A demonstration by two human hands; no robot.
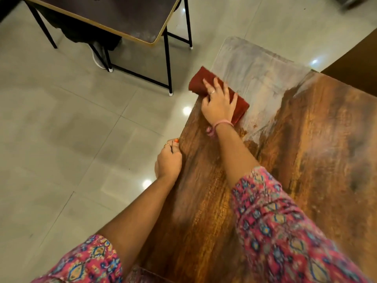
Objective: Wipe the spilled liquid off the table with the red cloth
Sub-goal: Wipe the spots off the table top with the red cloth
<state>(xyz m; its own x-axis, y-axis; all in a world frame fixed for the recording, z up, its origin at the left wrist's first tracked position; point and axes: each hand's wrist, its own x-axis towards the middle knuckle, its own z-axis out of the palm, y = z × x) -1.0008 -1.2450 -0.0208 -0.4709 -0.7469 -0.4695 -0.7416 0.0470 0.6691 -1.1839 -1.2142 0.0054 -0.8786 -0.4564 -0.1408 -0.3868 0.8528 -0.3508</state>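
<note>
A folded red cloth (pixel 199 81) lies on the brown wooden table (pixel 306 160) near its far left edge, one corner hanging over the side. My right hand (pixel 219 103) presses flat on the cloth, fingers spread over it. A pale wet sheen (pixel 257 78) covers the far end of the table, beyond and to the right of the cloth. Small brown wet patches (pixel 247 132) sit just near side of the cloth. My left hand (pixel 168 160) rests on the table's left edge, fingers curled over it.
A dark table with black metal legs (pixel 126 23) stands on the tiled floor at the far left. A shoe (pixel 99 56) shows under it. Grey glossy floor tiles (pixel 71 129) lie left of my table. Another brown surface (pixel 355 60) is at the far right.
</note>
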